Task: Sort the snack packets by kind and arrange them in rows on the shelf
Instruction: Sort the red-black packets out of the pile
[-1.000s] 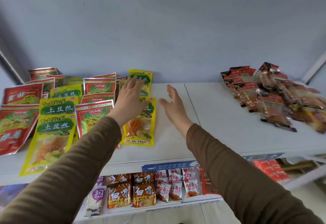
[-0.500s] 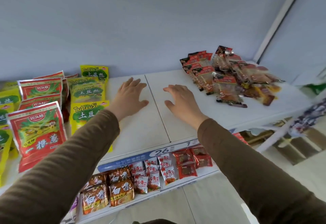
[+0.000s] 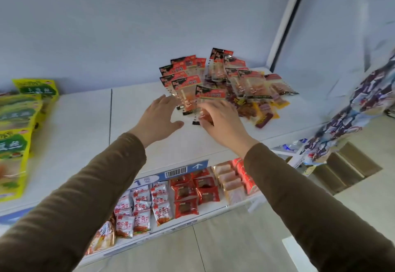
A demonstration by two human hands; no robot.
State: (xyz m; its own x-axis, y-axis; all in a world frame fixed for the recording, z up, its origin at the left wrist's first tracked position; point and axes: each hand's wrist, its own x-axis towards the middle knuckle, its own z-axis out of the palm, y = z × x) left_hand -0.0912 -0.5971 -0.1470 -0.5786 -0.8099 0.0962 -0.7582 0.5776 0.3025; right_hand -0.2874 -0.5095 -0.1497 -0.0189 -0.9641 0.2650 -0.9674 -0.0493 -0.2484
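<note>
A loose pile of red-topped clear snack packets (image 3: 226, 79) lies at the back right of the white shelf (image 3: 85, 126). My right hand (image 3: 222, 122) rests on the nearest packet (image 3: 210, 95) of that pile, fingers spread over its lower end. My left hand (image 3: 158, 117) is open, palm down, just left of the pile, its fingertips next to another red packet (image 3: 188, 92). Yellow and green packets (image 3: 19, 122) lie in a row along the shelf's left side.
A lower shelf (image 3: 213, 216) holds small red and white packets (image 3: 145, 207) and dark red packets (image 3: 192, 192). A shelf upright (image 3: 284, 19) rises at the right. A patterned cloth (image 3: 359, 104) hangs at the far right over a tiled floor (image 3: 235, 250).
My view and both hands have swung right, away from the yellow and green packets to the red pile. My right hand has come down on the nearest red packet.
</note>
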